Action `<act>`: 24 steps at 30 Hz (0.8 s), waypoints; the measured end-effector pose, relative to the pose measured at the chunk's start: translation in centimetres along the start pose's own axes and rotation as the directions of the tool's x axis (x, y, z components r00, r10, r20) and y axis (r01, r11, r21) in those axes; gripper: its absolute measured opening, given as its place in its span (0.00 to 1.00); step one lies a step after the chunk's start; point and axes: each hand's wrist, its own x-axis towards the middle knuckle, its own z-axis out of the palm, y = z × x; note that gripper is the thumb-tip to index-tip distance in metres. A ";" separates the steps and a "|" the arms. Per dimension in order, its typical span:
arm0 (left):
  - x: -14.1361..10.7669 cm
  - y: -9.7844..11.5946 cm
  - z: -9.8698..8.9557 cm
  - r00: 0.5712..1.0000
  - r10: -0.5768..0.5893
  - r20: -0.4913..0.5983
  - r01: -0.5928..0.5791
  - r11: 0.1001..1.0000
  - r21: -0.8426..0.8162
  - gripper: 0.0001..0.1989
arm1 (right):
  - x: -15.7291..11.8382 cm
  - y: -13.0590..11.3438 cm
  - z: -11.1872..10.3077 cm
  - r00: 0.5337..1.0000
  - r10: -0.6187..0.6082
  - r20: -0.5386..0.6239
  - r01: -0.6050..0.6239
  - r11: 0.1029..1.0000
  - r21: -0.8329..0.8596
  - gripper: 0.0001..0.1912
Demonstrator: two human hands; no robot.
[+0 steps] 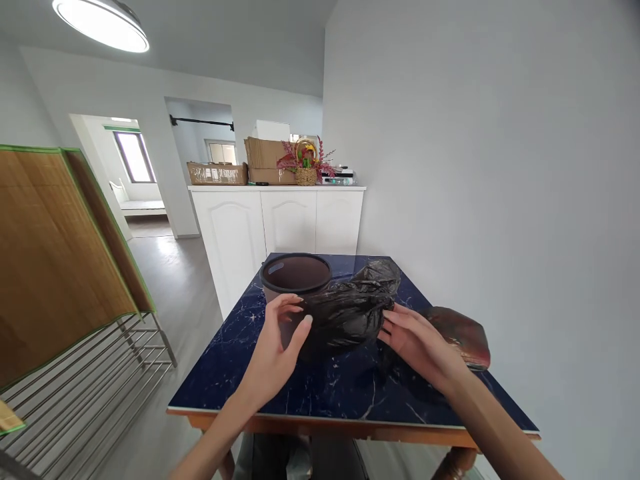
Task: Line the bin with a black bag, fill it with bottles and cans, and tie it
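Note:
A crumpled black plastic bag (350, 313) is spread between my two hands above the dark blue marbled table (320, 393). My right hand (417, 340) grips the bunched right side of the bag with its fingers; its thumb is hard to make out. At the bag's left end is my left hand (280, 340), thumb and fingers apart, the fingertips close to the plastic. Whether they touch it I cannot tell. Just behind that hand stands a round dark trash bin (295, 272), its top uncovered and its lower part hidden by the hand and bag.
On the table's right side, beside the wall, lies a shiny reddish-brown package (463, 337). A white cabinet (290, 217) behind the table bears cardboard boxes (270, 157) and a flower basket (306, 175). To the left stands a metal rack (135, 360) with a bamboo mat (60, 253).

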 end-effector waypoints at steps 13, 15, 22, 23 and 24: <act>1.8 5.6 -3.6 0.986 -0.026 0.166 0.007 0.993 0.114 0.18 | 1.0 0.0 0.2 0.983 -0.129 -0.128 0.106 0.979 -0.175 0.18; 1.9 5.9 -4.1 0.985 -0.080 0.154 0.074 0.996 0.049 0.18 | 0.9 0.1 0.0 0.966 -0.177 -0.186 0.126 0.958 -0.257 0.20; 2.2 8.1 -4.5 0.982 -0.120 0.147 0.129 0.990 -0.056 0.19 | -4.1 -2.5 4.7 0.568 -0.823 0.004 0.451 0.307 -0.838 0.23; 2.2 8.6 -4.4 0.980 -0.114 0.164 0.126 0.990 -0.063 0.19 | -4.9 -3.0 5.8 0.545 -0.829 0.125 0.511 0.210 -0.833 0.24; 2.3 9.1 -4.3 0.977 -0.110 0.185 0.125 0.990 -0.070 0.19 | -5.5 -3.5 6.9 0.561 -0.790 0.247 0.566 0.149 -0.811 0.26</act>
